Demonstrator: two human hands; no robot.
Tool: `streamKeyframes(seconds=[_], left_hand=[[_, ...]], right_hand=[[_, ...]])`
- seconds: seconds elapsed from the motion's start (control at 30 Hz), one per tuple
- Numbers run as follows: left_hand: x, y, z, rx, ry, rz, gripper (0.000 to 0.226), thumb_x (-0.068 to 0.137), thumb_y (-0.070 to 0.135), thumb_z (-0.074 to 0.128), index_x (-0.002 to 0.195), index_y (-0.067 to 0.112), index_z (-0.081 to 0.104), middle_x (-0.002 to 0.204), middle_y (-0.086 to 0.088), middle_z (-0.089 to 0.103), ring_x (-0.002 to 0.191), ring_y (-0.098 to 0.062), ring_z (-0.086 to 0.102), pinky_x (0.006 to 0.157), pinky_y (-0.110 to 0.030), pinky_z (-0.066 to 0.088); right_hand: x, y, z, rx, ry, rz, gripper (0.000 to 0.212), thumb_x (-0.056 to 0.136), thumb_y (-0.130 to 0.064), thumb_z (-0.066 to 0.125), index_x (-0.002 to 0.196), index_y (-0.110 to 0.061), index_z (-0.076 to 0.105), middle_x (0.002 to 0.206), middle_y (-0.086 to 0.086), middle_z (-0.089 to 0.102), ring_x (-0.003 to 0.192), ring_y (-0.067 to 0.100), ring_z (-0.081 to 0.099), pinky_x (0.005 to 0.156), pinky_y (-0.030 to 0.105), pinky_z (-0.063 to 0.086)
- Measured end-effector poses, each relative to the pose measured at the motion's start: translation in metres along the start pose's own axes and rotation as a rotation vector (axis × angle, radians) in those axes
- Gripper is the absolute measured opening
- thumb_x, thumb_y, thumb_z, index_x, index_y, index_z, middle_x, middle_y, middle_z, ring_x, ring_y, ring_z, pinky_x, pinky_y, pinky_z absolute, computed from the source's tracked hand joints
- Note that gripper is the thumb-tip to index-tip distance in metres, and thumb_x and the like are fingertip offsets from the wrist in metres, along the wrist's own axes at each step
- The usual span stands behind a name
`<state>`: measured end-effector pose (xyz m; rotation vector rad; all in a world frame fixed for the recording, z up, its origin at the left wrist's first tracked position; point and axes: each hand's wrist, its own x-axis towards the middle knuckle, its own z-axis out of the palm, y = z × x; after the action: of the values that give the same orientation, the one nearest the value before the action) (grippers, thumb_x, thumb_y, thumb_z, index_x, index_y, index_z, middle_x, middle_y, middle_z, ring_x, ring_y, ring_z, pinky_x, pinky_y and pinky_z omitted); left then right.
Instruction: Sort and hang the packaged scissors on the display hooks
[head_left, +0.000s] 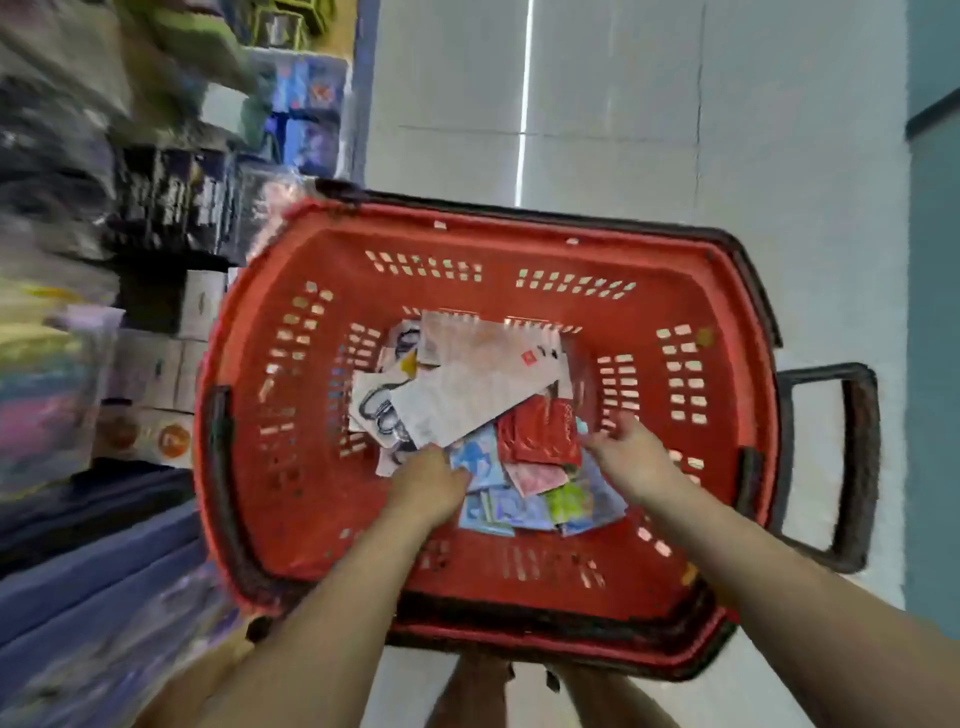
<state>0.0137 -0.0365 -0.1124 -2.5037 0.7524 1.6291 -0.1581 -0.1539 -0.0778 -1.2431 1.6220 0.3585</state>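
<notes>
Red basket (291, 467) | scissor packs (467, 395) inside | left hand (428, 483), right hand (631, 457) fingers touching

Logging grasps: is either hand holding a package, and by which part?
It cannot be told. The left hand lies at the edge of a blue package and the right hand at a corner of the red package; fingertips hidden.

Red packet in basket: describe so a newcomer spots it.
Start at the red slotted plastic shopping basket. In its pile of packages, the glossy red packet lies beside the right hand. It is the only solid red pack among white, blue, pink and green ones.
</notes>
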Motion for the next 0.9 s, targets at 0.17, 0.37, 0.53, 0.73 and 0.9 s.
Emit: streamKeyframes(seconds=[0.17,0.37,0.53,0.73,0.9], left_hand=[[0.085,-0.010,0.062,-0.317,-0.093,-0.115,0.036,0.083,0.029,0.068,0.106,0.001,0.064,0.108,-0.019,0.065,0.111,-0.033,0.062,0.079,-0.027,0.046],[0.104,-0.016,0.091,-1.006,0.024,-0.315,0.045,0.069,0.012,0.084,0.109,0.000,0.068,0.106,-0.015,0.072,0.092,-0.029,0.071,0.085,-0.043,0.058],[0.073,0.006,0.050,-1.065,-0.007,-0.359,0.020,0.080,0.006,0.077,0.096,0.005,0.064,0.081,-0.009,0.065,0.054,-0.016,0.056,0.035,-0.011,0.035],[-0.017,0.009,-0.001,-1.068,0.083,-0.199,0.023,0.079,-0.012,0.068,0.094,0.006,0.072,0.084,-0.008,0.076,0.073,-0.022,0.071,0.074,-0.033,0.058],[-0.071,0.003,-0.033,-1.056,0.323,-0.027,0.029,0.081,-0.010,0.070,0.099,0.012,0.068,0.090,-0.005,0.077,0.074,-0.015,0.073,0.060,-0.028,0.058]], right_hand=[[0.100,0.029,0.058,0.151,-0.047,0.078,0.039,0.096,-0.033,0.062,0.127,-0.010,0.060,0.115,0.013,0.069,0.110,0.033,0.065,0.086,0.027,0.047],[0.122,0.041,0.084,0.522,-0.172,0.183,0.030,0.079,-0.018,0.083,0.102,-0.017,0.064,0.100,0.008,0.074,0.089,0.025,0.072,0.081,0.040,0.060],[0.106,0.015,0.049,0.697,-0.271,0.238,0.046,0.075,-0.008,0.083,0.117,-0.008,0.066,0.101,0.016,0.076,0.093,0.031,0.074,0.078,0.044,0.061],[0.059,0.004,0.003,0.790,-0.296,0.258,0.044,0.082,0.003,0.072,0.124,-0.005,0.062,0.096,0.017,0.076,0.073,0.026,0.075,0.065,0.041,0.063],[0.006,0.008,-0.023,0.791,-0.228,0.247,0.043,0.083,0.004,0.070,0.120,-0.014,0.059,0.093,0.011,0.078,0.076,0.027,0.076,0.058,0.037,0.060]])
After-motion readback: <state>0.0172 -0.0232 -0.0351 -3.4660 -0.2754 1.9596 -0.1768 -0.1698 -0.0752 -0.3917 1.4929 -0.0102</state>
